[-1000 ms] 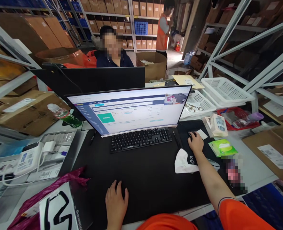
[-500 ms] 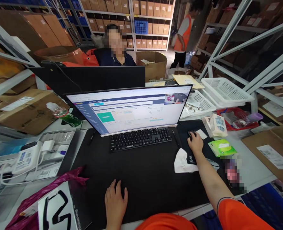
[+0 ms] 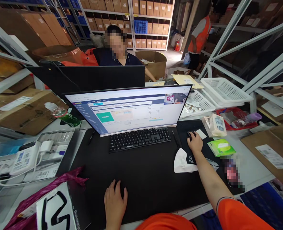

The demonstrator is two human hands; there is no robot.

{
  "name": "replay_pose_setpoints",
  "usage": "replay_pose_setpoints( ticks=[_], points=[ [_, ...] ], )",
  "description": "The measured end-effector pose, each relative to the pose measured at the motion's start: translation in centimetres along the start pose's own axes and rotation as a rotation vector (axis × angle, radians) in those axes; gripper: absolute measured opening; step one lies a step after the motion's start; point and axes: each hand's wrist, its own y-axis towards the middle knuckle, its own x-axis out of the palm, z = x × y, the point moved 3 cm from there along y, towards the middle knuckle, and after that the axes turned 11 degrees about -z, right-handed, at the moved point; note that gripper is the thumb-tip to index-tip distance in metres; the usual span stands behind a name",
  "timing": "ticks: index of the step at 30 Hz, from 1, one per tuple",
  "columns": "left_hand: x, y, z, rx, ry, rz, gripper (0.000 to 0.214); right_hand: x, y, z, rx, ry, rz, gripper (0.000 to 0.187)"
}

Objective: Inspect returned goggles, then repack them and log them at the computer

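Note:
My right hand [image 3: 195, 142] is cupped over a black mouse [image 3: 190, 134] on the black desk mat [image 3: 146, 172], right of the keyboard [image 3: 139, 139]. Close to the desk's near edge, my left hand [image 3: 114, 203] lies flat on the mat, fingers apart, with nothing in it. The lit monitor [image 3: 129, 108] stands behind the keyboard. A crumpled white tissue [image 3: 182, 161] lies beside my right forearm.
A black box in a magenta bag [image 3: 57, 207] sits at the near left. White devices and cables [image 3: 28, 156] are at left, a green pack [image 3: 221, 148] and white baskets [image 3: 225, 91] at right. One person sits behind the monitors; another stands by the far shelves.
Both of my hands stay where they were. The person in the orange vest at the back has walked to the right.

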Motion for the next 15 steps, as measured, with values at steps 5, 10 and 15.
replay_pose_setpoints(
  ticks=[5,10,15],
  points=[
    [0.01,-0.07,0.12,-0.006,0.005,0.003,0.046,0.1,0.03,0.1,0.006,-0.003,0.006,0.045],
    [-0.1,-0.07,0.21,0.012,0.036,0.013,0.045,0.17,-0.02,0.27,0.047,-0.014,0.011,0.044],
    [-0.03,0.04,0.26,0.027,0.066,0.027,0.045,0.21,-0.01,0.35,0.056,-0.002,0.017,0.047]
  ],
)
